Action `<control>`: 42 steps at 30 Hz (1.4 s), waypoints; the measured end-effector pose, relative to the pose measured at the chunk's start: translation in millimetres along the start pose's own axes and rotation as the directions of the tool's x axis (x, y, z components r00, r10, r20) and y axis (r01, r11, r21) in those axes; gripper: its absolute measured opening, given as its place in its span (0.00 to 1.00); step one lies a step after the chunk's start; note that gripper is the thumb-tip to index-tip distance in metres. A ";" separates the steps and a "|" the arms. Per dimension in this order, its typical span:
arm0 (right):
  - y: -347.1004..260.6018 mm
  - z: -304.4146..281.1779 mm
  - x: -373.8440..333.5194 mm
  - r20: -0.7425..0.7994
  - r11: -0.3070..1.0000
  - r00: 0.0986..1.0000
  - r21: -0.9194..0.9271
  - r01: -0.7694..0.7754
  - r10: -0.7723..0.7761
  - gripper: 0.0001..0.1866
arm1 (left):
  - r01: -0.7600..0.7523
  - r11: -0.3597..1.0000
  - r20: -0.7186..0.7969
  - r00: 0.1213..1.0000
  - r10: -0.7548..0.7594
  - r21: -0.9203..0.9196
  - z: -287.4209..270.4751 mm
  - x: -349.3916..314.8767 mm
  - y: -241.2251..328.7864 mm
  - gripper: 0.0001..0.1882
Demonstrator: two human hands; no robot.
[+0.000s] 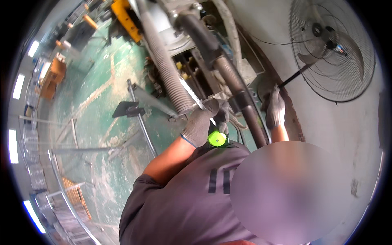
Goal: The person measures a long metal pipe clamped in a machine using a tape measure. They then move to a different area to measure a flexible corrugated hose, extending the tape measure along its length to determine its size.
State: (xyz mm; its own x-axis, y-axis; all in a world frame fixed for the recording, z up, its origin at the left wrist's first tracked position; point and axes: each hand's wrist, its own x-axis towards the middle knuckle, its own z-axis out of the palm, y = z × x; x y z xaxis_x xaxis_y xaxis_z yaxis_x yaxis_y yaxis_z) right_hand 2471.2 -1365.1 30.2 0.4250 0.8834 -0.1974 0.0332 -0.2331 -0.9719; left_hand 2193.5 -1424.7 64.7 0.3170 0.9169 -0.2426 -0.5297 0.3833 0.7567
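Observation:
My left hand (200, 124), in a grey knitted glove, is closed around a thin shiny metal bar (191, 90) that slants up and to the left. Just below and right of that glove, against my waist, is a bright yellow-green round object (217, 139); its kind is unclear. My right hand (276, 109), also gloved in grey, is off to the right beyond a thick dark pipe (250, 116). Its fingers stretch upward and nothing shows in them. A blurred disc hides part of my right arm. Beside my left hand hangs a ribbed grey hose (173, 79).
A machine (179, 43) with hoses stands ahead. At the right, a large black-caged fan (332, 47) is near a pale wall (339, 134). Metal tube frames (143, 126) stand on the worn green floor (98, 102) at left. Cardboard boxes (53, 77) are farther off.

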 end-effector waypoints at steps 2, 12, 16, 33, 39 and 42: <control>60.8 -15.1 -11.2 0.144 0.996 0.986 -0.036 -0.082 0.086 0.30 | 0.058 0.998 -0.164 0.985 -0.056 0.004 -18.3 -6.3 -15.0 0.25; 146.5 3.3 -61.8 0.509 0.965 0.852 0.140 -0.220 0.121 0.25 | 0.064 0.969 -0.278 0.952 -0.131 -0.238 -60.0 -8.5 -41.8 0.22; 99.6 27.6 -75.8 0.442 0.999 0.896 -0.007 -0.053 0.051 0.13 | 0.090 0.956 -0.286 0.943 -0.173 -0.280 -59.1 -6.6 -41.4 0.21; 222.9 76.7 -50.8 0.451 0.871 0.765 -0.056 -0.489 0.459 0.16 | -0.124 0.972 -0.495 0.869 0.011 -0.198 -126.3 -7.2 -1.5 0.14; 218.6 103.9 -51.8 0.408 0.780 0.665 -0.335 -0.529 0.626 0.17 | -0.240 0.966 -0.669 0.734 0.116 -0.096 -131.1 -35.0 -7.5 0.14; 250.3 122.2 -40.1 0.466 0.797 0.656 -0.456 -0.397 0.594 0.16 | -0.250 0.968 -0.663 0.729 0.170 -0.027 -121.0 -45.7 7.5 0.14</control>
State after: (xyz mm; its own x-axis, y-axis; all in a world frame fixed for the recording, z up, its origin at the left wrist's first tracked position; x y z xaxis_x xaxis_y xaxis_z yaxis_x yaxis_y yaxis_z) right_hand 2351.9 -1409.2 -220.8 -0.1225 0.6308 -0.7662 0.2700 -0.7217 -0.6374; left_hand 2079.8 -1450.2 8.0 -0.3805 0.8073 -0.4512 -0.6134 0.1448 0.7764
